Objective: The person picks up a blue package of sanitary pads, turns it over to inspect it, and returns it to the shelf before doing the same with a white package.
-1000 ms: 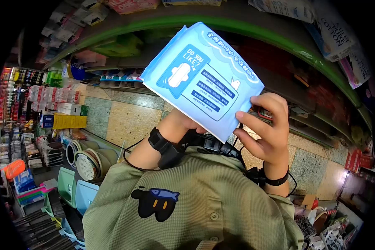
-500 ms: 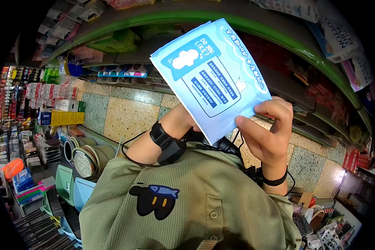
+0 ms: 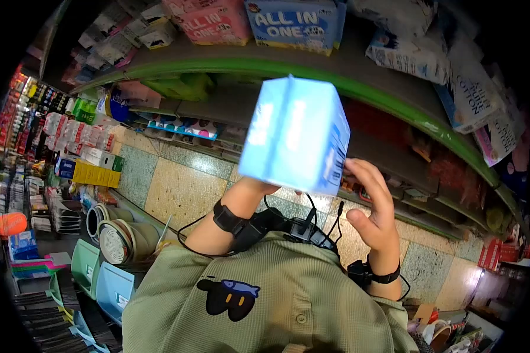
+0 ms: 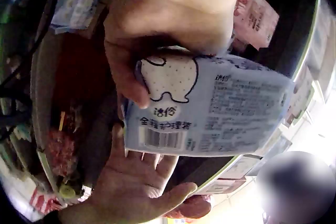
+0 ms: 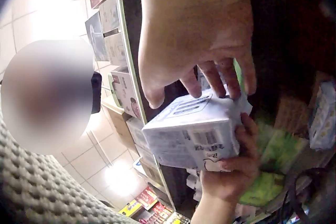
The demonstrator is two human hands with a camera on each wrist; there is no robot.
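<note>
A light-blue soft package point(image 3: 297, 132) is held up in front of the chest in the head view, its side towards the camera and blurred. My left hand point(image 3: 258, 185), mostly hidden behind it there, grips its end; the left wrist view shows the thumb of the left hand point(image 4: 126, 50) lying on the package point(image 4: 236, 113) beside a printed animal and barcode. At the opposite side, my right hand point(image 3: 374, 209) is spread, its fingers near the package's edge. In the right wrist view the right hand point(image 5: 202, 50) has its fingertips over or against the package point(image 5: 194, 140); contact is unclear.
A green-edged shelf point(image 3: 218, 63) curves ahead, carrying a blue "ALL IN ONE" pack point(image 3: 297, 23), a pink pack point(image 3: 212, 22) and cotton packs point(image 3: 474, 94). Pots point(image 3: 126, 238) and dustpans point(image 3: 113, 288) stand at lower left. Tiled floor point(image 3: 176, 188) lies below.
The package has turned from its printed "DO YOU LIKE?" face to a side. My right fingers and thumb have let go of its corner and spread. More of the upper shelf shows.
</note>
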